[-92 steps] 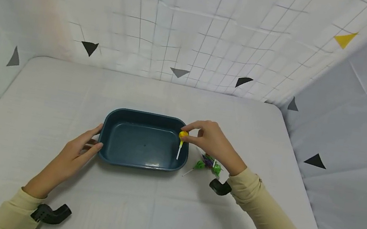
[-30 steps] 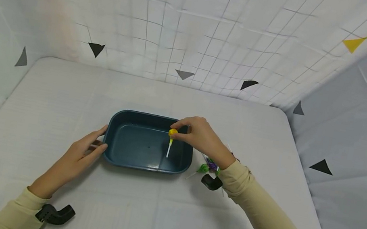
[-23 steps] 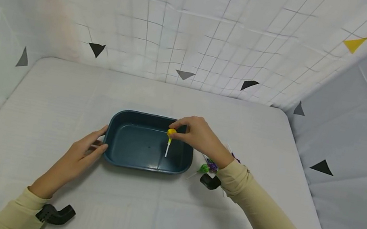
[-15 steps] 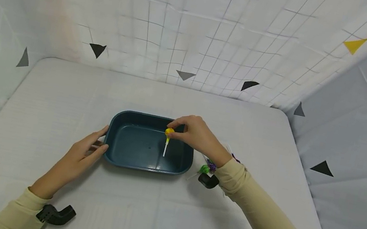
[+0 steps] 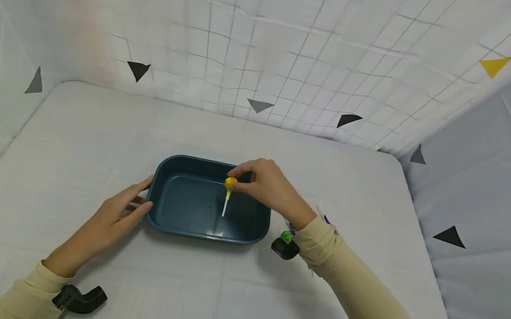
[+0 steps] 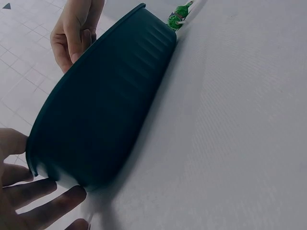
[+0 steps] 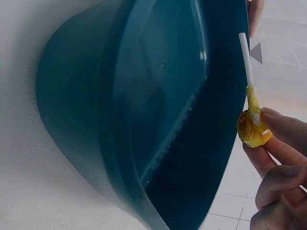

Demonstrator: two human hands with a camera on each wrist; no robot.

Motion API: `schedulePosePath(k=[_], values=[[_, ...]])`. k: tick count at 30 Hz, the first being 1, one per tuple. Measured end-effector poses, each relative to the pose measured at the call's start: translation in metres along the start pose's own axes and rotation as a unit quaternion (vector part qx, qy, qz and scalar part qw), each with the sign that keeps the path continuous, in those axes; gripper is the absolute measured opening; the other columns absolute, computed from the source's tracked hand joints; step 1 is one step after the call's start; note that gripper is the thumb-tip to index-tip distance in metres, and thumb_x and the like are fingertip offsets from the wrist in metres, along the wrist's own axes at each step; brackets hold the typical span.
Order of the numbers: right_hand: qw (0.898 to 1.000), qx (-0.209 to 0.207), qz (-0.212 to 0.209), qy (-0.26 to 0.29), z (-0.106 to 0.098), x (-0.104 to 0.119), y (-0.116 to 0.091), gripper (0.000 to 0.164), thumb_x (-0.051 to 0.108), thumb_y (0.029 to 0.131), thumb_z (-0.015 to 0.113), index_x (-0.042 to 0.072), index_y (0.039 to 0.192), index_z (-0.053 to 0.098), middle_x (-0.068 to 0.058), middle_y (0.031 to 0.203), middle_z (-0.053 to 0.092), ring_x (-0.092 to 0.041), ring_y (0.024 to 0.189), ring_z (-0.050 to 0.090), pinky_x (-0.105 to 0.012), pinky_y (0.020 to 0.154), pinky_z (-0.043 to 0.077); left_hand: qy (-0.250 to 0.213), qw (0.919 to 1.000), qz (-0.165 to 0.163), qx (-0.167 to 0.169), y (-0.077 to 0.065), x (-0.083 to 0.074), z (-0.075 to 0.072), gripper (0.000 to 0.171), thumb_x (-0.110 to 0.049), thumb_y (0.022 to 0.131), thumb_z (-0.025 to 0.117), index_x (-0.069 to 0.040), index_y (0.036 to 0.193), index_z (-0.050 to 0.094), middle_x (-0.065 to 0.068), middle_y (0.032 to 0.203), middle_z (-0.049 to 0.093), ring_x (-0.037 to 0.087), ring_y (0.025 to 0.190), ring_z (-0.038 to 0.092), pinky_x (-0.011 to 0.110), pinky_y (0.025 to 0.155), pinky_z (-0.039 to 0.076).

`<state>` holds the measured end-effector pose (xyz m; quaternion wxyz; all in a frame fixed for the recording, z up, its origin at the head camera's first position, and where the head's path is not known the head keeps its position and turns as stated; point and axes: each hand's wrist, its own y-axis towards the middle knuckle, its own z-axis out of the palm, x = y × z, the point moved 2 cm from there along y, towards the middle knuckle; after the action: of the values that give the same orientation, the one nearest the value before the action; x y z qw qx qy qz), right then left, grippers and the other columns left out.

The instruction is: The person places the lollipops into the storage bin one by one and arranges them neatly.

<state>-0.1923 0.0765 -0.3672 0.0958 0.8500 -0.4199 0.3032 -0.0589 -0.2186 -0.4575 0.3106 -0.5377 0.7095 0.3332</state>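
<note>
A yellow-wrapped lollipop (image 5: 231, 182) hangs with its white stick (image 7: 246, 60) pointing down over the blue-green plastic basin (image 5: 191, 206). My right hand (image 5: 268, 186) pinches its candy head between thumb and fingertips, above the right half of the basin. On the other side, my left hand (image 5: 108, 218) touches the basin's left end. In the left wrist view the fingertips of my left hand (image 6: 33, 201) lie spread against the outer wall and rim. The basin stands upright, and its visible floor holds nothing.
Right of the basin lie several more lollipops, among them a green one (image 5: 286, 237), partly hidden by the right sleeve and the black wrist camera (image 5: 285, 248). A white cloth covers the table (image 5: 170, 293). White sheets hang behind and at both sides.
My right hand has carried the yellow lollipop left, from the basin's right rim to farther over its inside. My left hand stays at the basin's left end. The view has shifted slightly.
</note>
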Motion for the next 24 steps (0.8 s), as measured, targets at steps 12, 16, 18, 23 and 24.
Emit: schedulePosePath(k=[12, 16, 18, 23, 24], values=[[1.0, 0.017, -0.011, -0.007, -0.001, 0.0, 0.013, 0.025, 0.024, 0.092, 0.08, 0.013, 0.115, 0.081, -0.001, 0.118, 0.078, -0.013, 0.068, 0.054, -0.023, 0.064, 0.048, 0.01, 0.9999, -0.006, -0.005, 0.004, 0.001, 0.001, 0.06, -0.021, 0.11, 0.052, -0.006, 0.163, 0.029, 0.02, 0.161, 0.043, 0.035, 0.118, 0.066, 0.05, 0.092, 0.057], [1.0, 0.021, -0.015, -0.012, 0.0, 0.0, 0.018, 0.026, 0.026, 0.092, 0.08, 0.014, 0.115, 0.081, -0.001, 0.118, 0.078, -0.013, 0.07, 0.055, -0.024, 0.065, 0.048, 0.008, 0.9999, -0.009, -0.003, 0.006, 0.001, 0.001, 0.061, -0.023, 0.11, 0.051, -0.006, 0.164, 0.028, 0.02, 0.161, 0.043, 0.035, 0.118, 0.066, 0.052, 0.093, 0.057], [1.0, 0.023, -0.016, -0.013, -0.001, 0.001, 0.02, 0.025, 0.025, 0.092, 0.08, 0.014, 0.115, 0.081, -0.001, 0.119, 0.078, -0.013, 0.07, 0.056, -0.024, 0.066, 0.048, 0.004, 0.9999, -0.013, -0.002, 0.007, 0.0, 0.001, 0.061, -0.023, 0.11, 0.051, -0.006, 0.164, 0.028, 0.021, 0.161, 0.042, 0.036, 0.119, 0.066, 0.052, 0.092, 0.058], [0.999, 0.03, -0.018, -0.013, -0.002, 0.002, 0.024, 0.025, 0.024, 0.091, 0.081, 0.014, 0.114, 0.081, -0.001, 0.12, 0.078, -0.013, 0.073, 0.058, -0.024, 0.067, 0.049, 0.001, 0.9998, -0.02, -0.003, 0.009, -0.001, 0.003, 0.061, -0.023, 0.11, 0.052, -0.006, 0.163, 0.028, 0.021, 0.161, 0.042, 0.038, 0.118, 0.066, 0.054, 0.089, 0.059], [0.999, 0.031, -0.019, -0.013, -0.002, 0.002, 0.026, 0.026, 0.025, 0.091, 0.081, 0.014, 0.114, 0.081, -0.001, 0.12, 0.078, -0.013, 0.074, 0.059, -0.024, 0.068, 0.049, 0.001, 0.9998, -0.02, -0.004, 0.009, -0.002, 0.003, 0.061, -0.023, 0.11, 0.052, -0.006, 0.163, 0.029, 0.022, 0.161, 0.042, 0.039, 0.118, 0.066, 0.054, 0.089, 0.059]])
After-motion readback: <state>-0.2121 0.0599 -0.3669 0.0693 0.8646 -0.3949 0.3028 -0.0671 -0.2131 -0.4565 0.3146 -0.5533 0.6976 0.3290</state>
